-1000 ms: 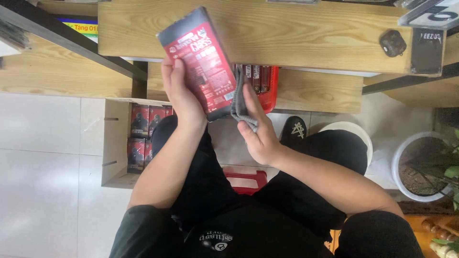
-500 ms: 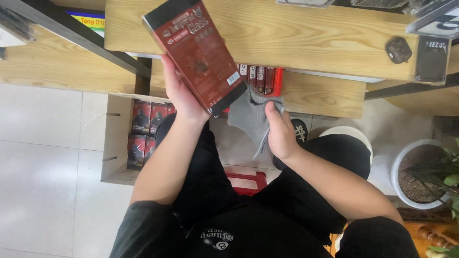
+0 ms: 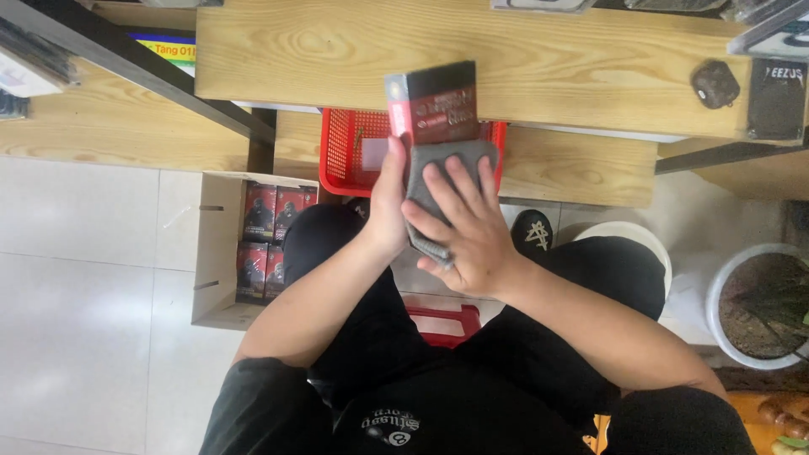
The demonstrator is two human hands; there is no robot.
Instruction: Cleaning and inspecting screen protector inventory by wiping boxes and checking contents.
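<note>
My left hand (image 3: pixel 386 206) holds a flat red and black product box (image 3: pixel 436 108) upright in front of me, gripping its left edge. My right hand (image 3: pixel 463 227) presses a grey cloth (image 3: pixel 442 164) flat against the lower front of the box, fingers spread over the cloth. Only the top part of the box shows above the cloth. Both hands are over my lap, in front of a red plastic basket (image 3: pixel 345 152).
A wooden shelf board (image 3: pixel 548 63) runs across the top, a lower one (image 3: pixel 581 173) behind the basket. An open cardboard carton (image 3: pixel 215 253) with several red and black boxes stands on the tiled floor at left. A white plant pot (image 3: pixel 758 303) is at right. A small dark case (image 3: pixel 715 84) lies on the shelf.
The box has swung from tilted left to upright in front of me. My right hand moved the cloth from beside the box onto its front face. The view shifted, revealing the basket.
</note>
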